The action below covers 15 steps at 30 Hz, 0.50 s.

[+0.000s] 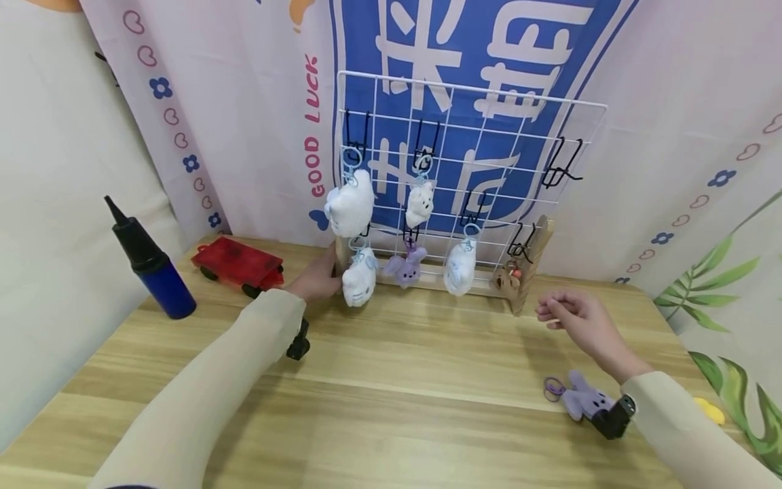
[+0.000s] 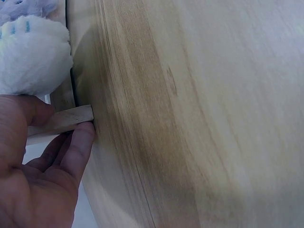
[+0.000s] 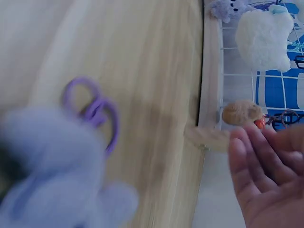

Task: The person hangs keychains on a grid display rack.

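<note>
A white wire grid rack stands at the back of the table on wooden feet, hung with plush keychains. My left hand pinches the rack's left wooden foot between thumb and fingers. Right beside that hand hangs a white plush keychain. My right hand holds nothing, its fingers loosely bent, just right of the rack's right wooden foot. A brown plush keychain hangs near its fingertips in the right wrist view. Below the right wrist, a purple bunny keychain lies on the table.
More white plushes and a purple bunny hang from black hooks. At the upper right, one hook bears nothing. Leftward are a red toy wagon and a blue-and-black pump. A yellow object lies near the right edge.
</note>
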Each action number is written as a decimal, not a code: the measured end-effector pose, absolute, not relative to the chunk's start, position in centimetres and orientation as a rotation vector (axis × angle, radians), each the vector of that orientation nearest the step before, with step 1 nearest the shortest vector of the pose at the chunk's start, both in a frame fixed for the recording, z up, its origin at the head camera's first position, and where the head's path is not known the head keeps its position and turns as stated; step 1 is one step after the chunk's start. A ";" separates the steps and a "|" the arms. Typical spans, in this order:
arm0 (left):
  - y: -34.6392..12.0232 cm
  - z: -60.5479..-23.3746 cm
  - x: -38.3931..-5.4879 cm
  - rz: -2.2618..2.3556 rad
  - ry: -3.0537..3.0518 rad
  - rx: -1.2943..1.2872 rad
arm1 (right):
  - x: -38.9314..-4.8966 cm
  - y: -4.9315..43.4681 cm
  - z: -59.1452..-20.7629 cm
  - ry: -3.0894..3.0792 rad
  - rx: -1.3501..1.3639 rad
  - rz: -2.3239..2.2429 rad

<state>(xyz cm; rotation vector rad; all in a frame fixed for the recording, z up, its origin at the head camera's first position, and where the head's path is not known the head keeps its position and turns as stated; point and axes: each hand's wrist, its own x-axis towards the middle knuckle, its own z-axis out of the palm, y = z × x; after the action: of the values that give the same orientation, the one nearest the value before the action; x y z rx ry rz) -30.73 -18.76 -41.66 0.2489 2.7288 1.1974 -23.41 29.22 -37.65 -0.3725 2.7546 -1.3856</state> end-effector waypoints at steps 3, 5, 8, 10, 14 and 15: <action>-18.8 -41.7 -30.8 1.206 2.719 0.239 | -22.3 30.2 -37.8 2.826 -0.518 -1.172; -18.9 -41.7 -30.8 1.207 2.716 0.235 | -21.6 30.9 -38.0 2.868 -0.607 -1.030; -19.0 -41.6 -30.8 1.204 2.717 0.239 | -20.7 31.7 -38.2 2.882 -0.676 -0.859; -19.0 -41.5 -30.8 1.208 2.712 0.239 | -20.1 32.2 -38.3 2.847 -0.693 -0.779; -19.0 -41.5 -30.8 1.198 2.714 0.237 | -19.2 33.3 -39.0 2.762 -0.726 -0.716; -18.9 -41.5 -30.8 1.191 2.717 0.237 | -19.0 33.5 -39.3 2.754 -0.737 -0.708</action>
<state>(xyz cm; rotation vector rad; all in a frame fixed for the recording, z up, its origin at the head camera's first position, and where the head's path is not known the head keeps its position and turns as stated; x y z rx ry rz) -30.82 -18.94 -41.49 0.2369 2.7170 1.1907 -19.01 33.54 -39.28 -0.7366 2.7542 -0.7082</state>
